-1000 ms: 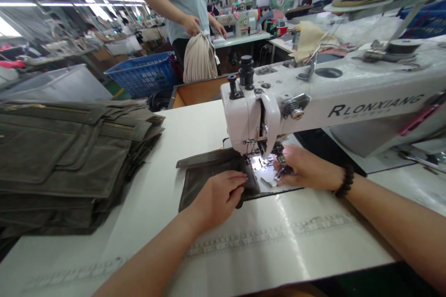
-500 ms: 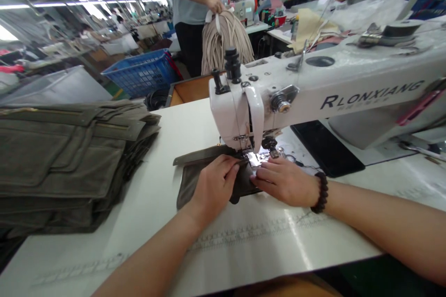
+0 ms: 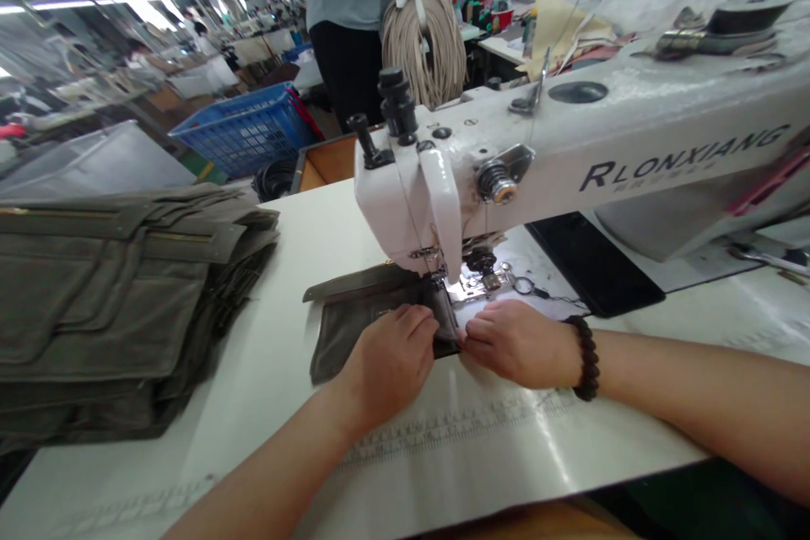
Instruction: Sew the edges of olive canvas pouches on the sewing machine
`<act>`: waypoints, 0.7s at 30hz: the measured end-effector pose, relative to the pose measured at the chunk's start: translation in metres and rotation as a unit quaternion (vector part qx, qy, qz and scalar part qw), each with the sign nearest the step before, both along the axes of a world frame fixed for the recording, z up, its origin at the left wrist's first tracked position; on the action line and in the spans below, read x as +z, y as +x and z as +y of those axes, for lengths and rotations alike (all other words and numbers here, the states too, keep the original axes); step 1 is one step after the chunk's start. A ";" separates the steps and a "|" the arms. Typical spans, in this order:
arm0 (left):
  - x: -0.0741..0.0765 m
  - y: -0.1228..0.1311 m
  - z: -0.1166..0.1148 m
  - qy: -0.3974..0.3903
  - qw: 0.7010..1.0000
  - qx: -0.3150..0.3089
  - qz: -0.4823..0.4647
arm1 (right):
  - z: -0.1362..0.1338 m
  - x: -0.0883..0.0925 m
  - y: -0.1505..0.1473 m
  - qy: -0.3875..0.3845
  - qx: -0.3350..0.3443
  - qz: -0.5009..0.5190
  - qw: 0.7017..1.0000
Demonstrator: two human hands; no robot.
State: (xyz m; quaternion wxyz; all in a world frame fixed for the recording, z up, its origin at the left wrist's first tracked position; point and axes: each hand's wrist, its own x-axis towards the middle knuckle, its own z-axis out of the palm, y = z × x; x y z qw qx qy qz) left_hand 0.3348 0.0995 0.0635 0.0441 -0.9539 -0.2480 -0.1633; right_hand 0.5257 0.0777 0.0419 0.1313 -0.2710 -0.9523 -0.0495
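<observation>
A dark olive fabric piece (image 3: 354,316) with a flat strip along its far edge lies under the needle area of a white sewing machine (image 3: 405,211). My left hand (image 3: 396,354) rests on its near side, fingers curled and pressed together on the cloth. At the right edge, my right hand (image 3: 522,344) pinches the near corner of the cloth between thumb and fingers; a dark beaded bracelet (image 3: 585,359) circles that wrist. The machine's lamp lights the metal plate beside the presser foot. My fingertips partly hide the cloth's near right corner.
Left on the white table (image 3: 253,405) is a tall stack of olive fabric pieces (image 3: 120,295) with zippers. A black phone-like slab (image 3: 595,266) lies under the machine arm. Beyond stand a blue basket (image 3: 246,131) and a person (image 3: 351,0) holding a bundle of beige cords (image 3: 423,42).
Both hands have shifted slightly nearer, toward the cloth's near edge, and more of the cloth and metal plate shows. The view has tilted a little; the person behind has raised the cord bundle.
</observation>
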 end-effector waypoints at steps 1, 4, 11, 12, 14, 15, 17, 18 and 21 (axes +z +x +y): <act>-0.002 0.001 -0.002 -0.006 1.000 0.005 0.000 | -0.001 0.000 0.000 -0.005 -0.001 -0.005 1.000; -0.010 0.003 -0.004 -0.007 1.000 -0.011 -0.028 | -0.003 -0.001 0.001 -0.008 -0.008 -0.011 1.000; -0.025 0.003 -0.006 -0.066 0.988 -0.018 -0.137 | -0.004 0.000 0.003 -0.010 0.026 -0.018 0.999; -0.025 0.003 -0.007 -0.064 0.988 -0.020 -0.139 | -0.005 0.001 0.003 -0.012 0.032 -0.020 0.999; -0.027 0.003 -0.007 -0.050 0.990 -0.032 -0.130 | -0.005 0.002 0.004 -0.014 0.042 -0.027 0.999; -0.027 0.003 -0.007 -0.040 0.991 -0.038 -0.123 | -0.005 0.003 0.005 -0.015 0.047 -0.033 0.998; -0.027 0.002 -0.006 -0.021 0.993 -0.050 -0.108 | -0.004 0.004 0.006 -0.015 0.055 -0.047 0.997; -0.027 0.002 -0.006 -0.014 0.993 -0.056 -0.103 | -0.004 0.004 0.006 -0.015 0.057 -0.054 0.997; -0.026 0.001 -0.004 -0.010 0.992 -0.068 -0.103 | -0.003 0.005 0.007 -0.015 0.058 -0.072 0.996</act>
